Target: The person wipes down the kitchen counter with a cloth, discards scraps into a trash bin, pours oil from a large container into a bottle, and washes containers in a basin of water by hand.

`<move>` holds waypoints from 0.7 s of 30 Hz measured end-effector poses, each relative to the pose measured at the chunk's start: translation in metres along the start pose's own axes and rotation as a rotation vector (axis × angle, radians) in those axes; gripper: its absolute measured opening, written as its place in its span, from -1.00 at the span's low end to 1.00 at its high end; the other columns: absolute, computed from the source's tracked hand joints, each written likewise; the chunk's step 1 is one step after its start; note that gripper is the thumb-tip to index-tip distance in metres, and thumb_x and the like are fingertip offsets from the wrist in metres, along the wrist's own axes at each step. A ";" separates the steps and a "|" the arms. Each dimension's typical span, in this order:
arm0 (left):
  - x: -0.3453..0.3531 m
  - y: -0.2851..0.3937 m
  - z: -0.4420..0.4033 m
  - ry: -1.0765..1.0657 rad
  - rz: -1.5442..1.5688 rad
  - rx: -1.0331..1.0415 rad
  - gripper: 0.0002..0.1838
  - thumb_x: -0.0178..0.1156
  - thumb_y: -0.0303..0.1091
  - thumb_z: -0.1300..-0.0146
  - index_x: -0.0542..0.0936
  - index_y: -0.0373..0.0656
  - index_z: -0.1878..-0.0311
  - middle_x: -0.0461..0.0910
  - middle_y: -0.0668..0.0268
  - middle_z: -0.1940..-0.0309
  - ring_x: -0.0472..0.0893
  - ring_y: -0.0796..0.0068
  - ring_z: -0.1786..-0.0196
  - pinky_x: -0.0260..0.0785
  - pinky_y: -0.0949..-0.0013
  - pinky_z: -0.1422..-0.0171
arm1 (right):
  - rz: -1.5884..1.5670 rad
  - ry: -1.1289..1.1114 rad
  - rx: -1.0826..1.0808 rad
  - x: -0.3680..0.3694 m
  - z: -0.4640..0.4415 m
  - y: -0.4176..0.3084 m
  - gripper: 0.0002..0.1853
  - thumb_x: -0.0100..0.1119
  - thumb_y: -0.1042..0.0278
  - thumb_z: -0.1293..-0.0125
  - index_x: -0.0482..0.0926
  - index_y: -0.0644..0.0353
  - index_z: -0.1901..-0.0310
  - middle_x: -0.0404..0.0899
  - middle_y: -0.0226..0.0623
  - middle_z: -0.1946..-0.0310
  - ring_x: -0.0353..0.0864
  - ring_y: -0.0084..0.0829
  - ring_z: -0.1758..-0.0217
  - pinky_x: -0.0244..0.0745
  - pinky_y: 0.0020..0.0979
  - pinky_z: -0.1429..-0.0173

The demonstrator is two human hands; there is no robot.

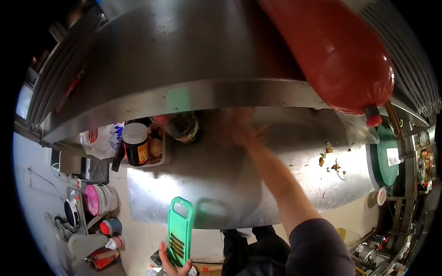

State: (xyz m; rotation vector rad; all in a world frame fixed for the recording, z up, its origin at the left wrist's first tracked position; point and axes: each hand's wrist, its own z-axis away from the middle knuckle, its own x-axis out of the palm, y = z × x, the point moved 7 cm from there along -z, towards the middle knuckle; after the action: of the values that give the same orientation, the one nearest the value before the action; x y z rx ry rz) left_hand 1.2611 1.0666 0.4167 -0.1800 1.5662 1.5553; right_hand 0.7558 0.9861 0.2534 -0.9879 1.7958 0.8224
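1. One left hand [174, 267], nearest the body, grips a green grater [180, 225] by its lower end, digits parted about its width and closed on both edges. The grater stands roughly upright, handle loop on top, just off the near edge of the steel counter [198, 172]. Bits of food seem to cling to its teeth.

2. Across the counter, the right hand [240, 133] reaches in by the shelf's front edge. I judge the step in hand as a quick reach or wipe, with the grater held aside. The next move calls for a clear path for that arm and a steady left grip.

3. Several brownish scraps [322, 162] lie right of the right forearm. Farther in, left of the right hand, stand a dark jar with a pale lid [136, 145] and a glass jar [185, 130].

4. Motion blurs the right hand; I cannot tell how far its fingers open or whether they hold anything. The frame cuts off the left wrist. The shelf [184, 94] and a big red bag [343, 60] hide the counter's back.
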 end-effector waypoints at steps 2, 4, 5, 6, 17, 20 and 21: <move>-0.004 0.000 0.012 0.063 -0.096 0.079 -0.13 0.33 -0.34 -0.02 0.09 -0.25 -0.37 0.28 0.00 -0.21 0.34 0.10 -0.23 0.19 0.11 -0.33 | -0.072 0.136 0.212 0.019 0.010 0.089 -0.54 -0.10 0.26 -0.32 0.28 0.28 -0.21 0.39 -0.11 -0.05 0.38 -0.29 -0.05 0.24 -0.17 -0.17; 0.005 -0.024 0.018 0.028 0.336 -0.018 0.06 0.47 -0.25 0.13 0.01 -0.28 -0.38 0.31 0.25 -0.01 0.39 0.36 -0.05 0.29 0.34 -0.11 | -0.173 0.072 0.393 -0.004 0.047 0.161 -0.55 -0.12 0.20 -0.35 0.29 0.20 -0.22 0.41 -0.23 -0.02 0.38 -0.39 0.11 0.27 -0.27 0.00; 0.000 -0.049 0.024 0.046 0.207 0.057 0.05 0.45 -0.32 0.13 0.00 -0.26 -0.38 0.30 0.25 -0.01 0.39 0.35 -0.05 0.28 0.34 -0.13 | -0.258 0.100 0.477 -0.023 0.075 0.193 -0.55 -0.12 0.17 -0.36 0.29 0.16 -0.22 0.42 -0.29 -0.01 0.38 -0.45 0.18 0.28 -0.32 0.08; -0.002 -0.059 0.028 0.069 0.362 -0.019 0.05 0.41 -0.37 0.27 0.07 -0.31 -0.36 0.28 0.12 -0.09 0.33 0.29 -0.13 0.21 0.28 -0.22 | -0.395 0.157 0.550 -0.044 0.104 0.217 -0.55 -0.13 0.15 -0.37 0.29 0.12 -0.23 0.43 -0.35 0.01 0.37 -0.50 0.26 0.30 -0.36 0.17; -0.067 -0.052 0.046 0.163 0.208 0.023 -0.02 0.43 -0.19 0.08 0.10 -0.31 -0.34 0.20 0.12 -0.22 0.28 0.23 -0.20 0.18 0.24 -0.24 | -1.395 -0.304 0.260 -0.175 0.174 -0.203 -0.44 -0.15 0.39 -0.29 0.13 0.18 -0.34 0.15 -0.09 -0.31 0.19 -0.26 -0.28 0.17 -0.23 -0.29; -0.056 -0.046 0.015 0.117 0.208 0.031 -0.02 0.42 -0.25 0.11 0.09 -0.31 -0.35 0.21 0.10 -0.22 0.29 0.22 -0.20 0.19 0.22 -0.25 | -0.610 -0.282 -0.345 -0.152 0.149 -0.303 -0.46 -0.14 0.36 -0.35 0.10 0.16 -0.37 0.01 -0.10 -0.41 -0.06 -0.32 -0.50 -0.10 -0.36 -0.50; -0.047 -0.043 0.001 0.059 0.247 0.026 -0.02 0.42 -0.28 0.12 0.09 -0.32 -0.35 0.22 0.09 -0.20 0.30 0.22 -0.20 0.19 0.22 -0.25 | -0.614 -0.282 -0.327 -0.124 0.141 -0.294 -0.46 -0.14 0.36 -0.35 0.10 0.16 -0.37 0.01 -0.10 -0.41 -0.06 -0.32 -0.50 -0.10 -0.36 -0.50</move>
State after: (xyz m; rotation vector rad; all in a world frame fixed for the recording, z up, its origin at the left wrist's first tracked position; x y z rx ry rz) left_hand 1.3174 1.0367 0.4160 -0.0178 1.7045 1.7314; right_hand 1.1035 1.0049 0.2786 -1.4546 1.0415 0.8162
